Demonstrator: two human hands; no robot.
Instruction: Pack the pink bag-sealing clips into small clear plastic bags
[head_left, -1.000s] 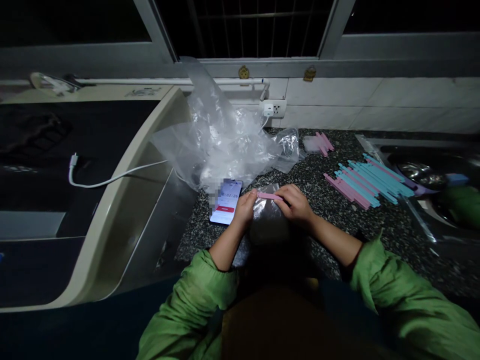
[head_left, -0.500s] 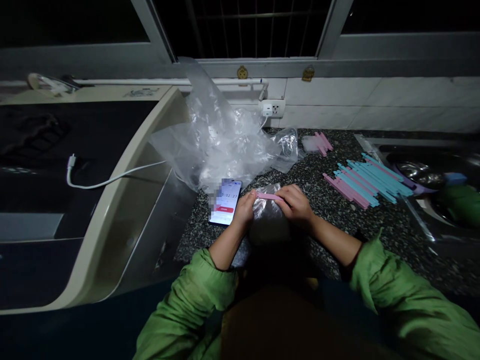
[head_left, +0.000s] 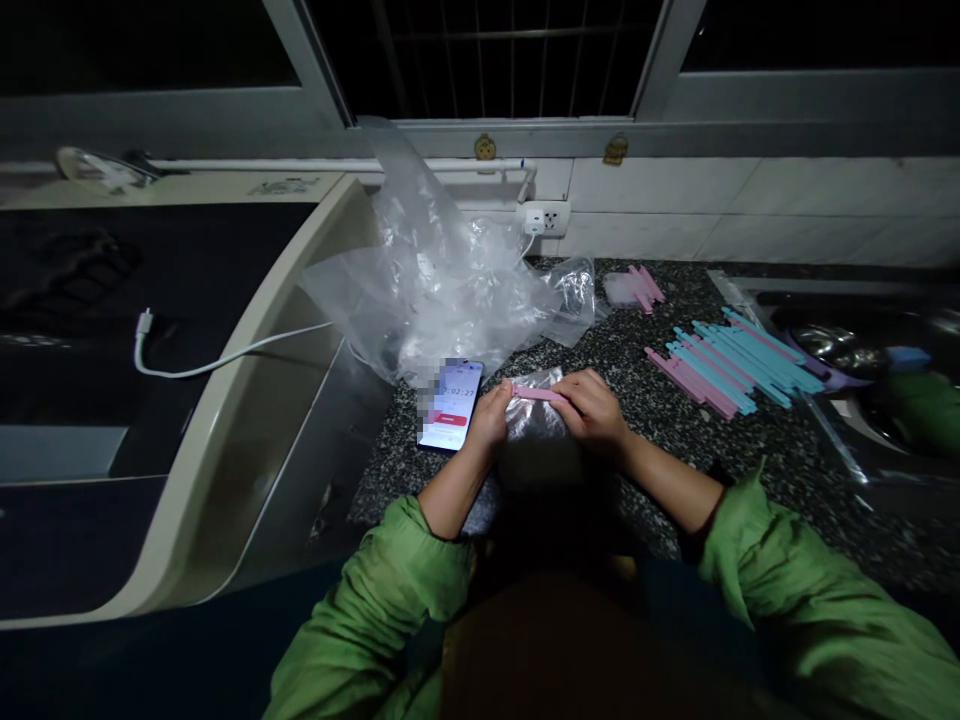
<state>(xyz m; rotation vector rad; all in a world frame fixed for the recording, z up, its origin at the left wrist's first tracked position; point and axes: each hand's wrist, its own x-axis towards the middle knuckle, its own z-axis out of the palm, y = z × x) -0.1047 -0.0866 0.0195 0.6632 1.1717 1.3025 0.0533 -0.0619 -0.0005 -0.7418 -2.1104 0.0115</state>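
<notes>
A pink bag sealing clip point(head_left: 537, 393) lies across the upper part of a clear plastic bag point(head_left: 541, 435) in front of me. My left hand point(head_left: 491, 415) is closed on the clip's left end. The fingers and thumb of my right hand point(head_left: 592, 408) pinch its right end. How far the bag's edge sits inside the clip is too small to tell. Beside my left hand lies a lit phone point(head_left: 459, 405) with a timer on its screen. To the right, several pink and blue clips point(head_left: 735, 360) lie side by side on the dark speckled counter point(head_left: 637, 480).
A heap of clear plastic bags point(head_left: 465, 290) lies behind the phone. A few pink clips point(head_left: 646, 288) rest at the back. On the left stands a large appliance point(head_left: 225, 350) with a white cable point(head_left: 225, 358); on the right is a sink point(head_left: 885, 390). A wall socket point(head_left: 551, 218) holds a charger.
Almost nothing differs. Both hands keep their grip on the pink clip, and the view has shifted very slightly.
</notes>
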